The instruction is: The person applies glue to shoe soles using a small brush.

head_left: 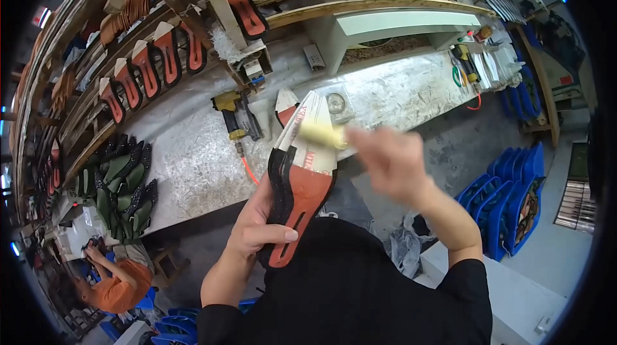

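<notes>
My left hand [256,232] is closed round the narrow end of a small stack of shoe insole boards [310,183], its thumb pressed on top. The boards are red-brown and black at the heel end, with a long slot, and cream with red print toward the toe. They are held up, tilted, above the bench's front edge. Against the cream part lies a pale yellow roller-like tool [319,134], smeared by motion. My right hand [392,159], also blurred, is closed at the tool's right end; its handle is hidden. Another insole [286,102] shows behind the stack.
A yellow-black nail gun [230,114] with a red hose lies on the bench [199,165]. Green shoe parts [122,184] are piled at left. Insoles [148,69] stand along the rack. Blue trays [501,197] stand at right. A person in orange [122,287] works at lower left.
</notes>
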The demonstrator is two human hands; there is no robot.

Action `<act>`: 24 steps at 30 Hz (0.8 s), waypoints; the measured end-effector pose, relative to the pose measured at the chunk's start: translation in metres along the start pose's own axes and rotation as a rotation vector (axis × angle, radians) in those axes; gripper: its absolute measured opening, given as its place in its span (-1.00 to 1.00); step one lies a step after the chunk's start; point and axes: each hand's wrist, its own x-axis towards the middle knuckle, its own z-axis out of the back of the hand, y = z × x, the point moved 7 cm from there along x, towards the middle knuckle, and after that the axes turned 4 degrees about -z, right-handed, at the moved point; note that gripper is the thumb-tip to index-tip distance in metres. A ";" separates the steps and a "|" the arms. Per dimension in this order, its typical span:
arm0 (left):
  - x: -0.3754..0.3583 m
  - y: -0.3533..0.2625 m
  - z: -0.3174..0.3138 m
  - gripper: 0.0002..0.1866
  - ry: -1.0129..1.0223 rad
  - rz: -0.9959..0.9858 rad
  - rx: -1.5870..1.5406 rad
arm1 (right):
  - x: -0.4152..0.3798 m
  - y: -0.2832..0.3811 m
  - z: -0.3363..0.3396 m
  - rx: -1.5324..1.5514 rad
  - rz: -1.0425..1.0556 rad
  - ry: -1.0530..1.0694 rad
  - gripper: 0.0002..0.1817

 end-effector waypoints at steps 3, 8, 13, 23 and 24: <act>-0.008 -0.004 0.005 0.21 0.022 0.016 0.023 | 0.008 0.013 0.002 0.069 0.046 -0.012 -0.67; -0.031 -0.011 0.006 0.23 0.003 0.009 0.044 | 0.034 -0.042 0.028 0.360 -0.302 -0.169 -0.68; -0.038 -0.018 0.005 0.27 -0.045 -0.026 0.012 | 0.039 -0.031 0.015 0.294 -0.221 -0.117 -0.71; -0.051 -0.006 0.020 0.34 -0.030 -0.052 -0.160 | 0.061 -0.015 0.031 0.316 -0.004 0.096 -0.76; -0.051 -0.005 0.021 0.35 -0.033 -0.091 -0.207 | 0.064 -0.015 0.023 0.305 0.028 0.203 -0.77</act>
